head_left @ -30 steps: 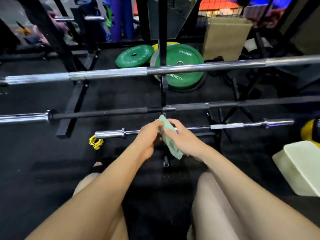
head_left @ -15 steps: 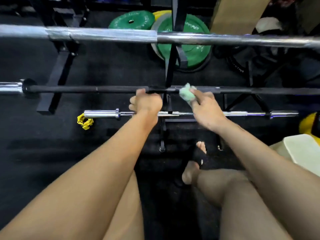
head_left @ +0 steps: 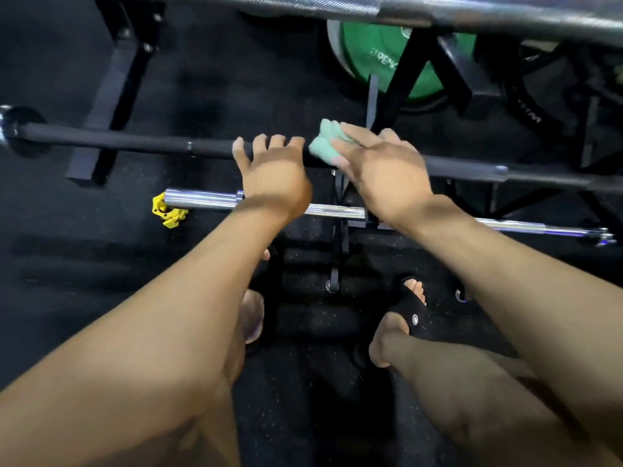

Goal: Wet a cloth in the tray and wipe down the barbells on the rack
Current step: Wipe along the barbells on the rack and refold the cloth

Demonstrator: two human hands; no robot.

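A black barbell (head_left: pixel 135 141) runs across the rack at mid height. My left hand (head_left: pixel 273 173) grips it from above, fingers curled over the bar. Just to the right, my right hand (head_left: pixel 381 166) holds a bunched pale green cloth (head_left: pixel 325 143) against the same bar, fingers wrapped over it. A short chrome barbell (head_left: pixel 202 198) lies lower on the rack, partly hidden by my wrists. A thick silver barbell (head_left: pixel 337 5) crosses the top of the view. The tray is out of view.
The black rack frame (head_left: pixel 111 96) stands on dark rubber floor. A green weight plate (head_left: pixel 381 59) leans behind the rack's centre post. A yellow collar clip (head_left: pixel 167 210) lies on the floor by the chrome bar's left end. My sandalled feet (head_left: pixel 408 308) stand below.
I have risen and leaned in, so the rack sits closer. Both hands moved from the low chrome bar up to the black bar; the left took hold of it, the right brought the cloth onto it.
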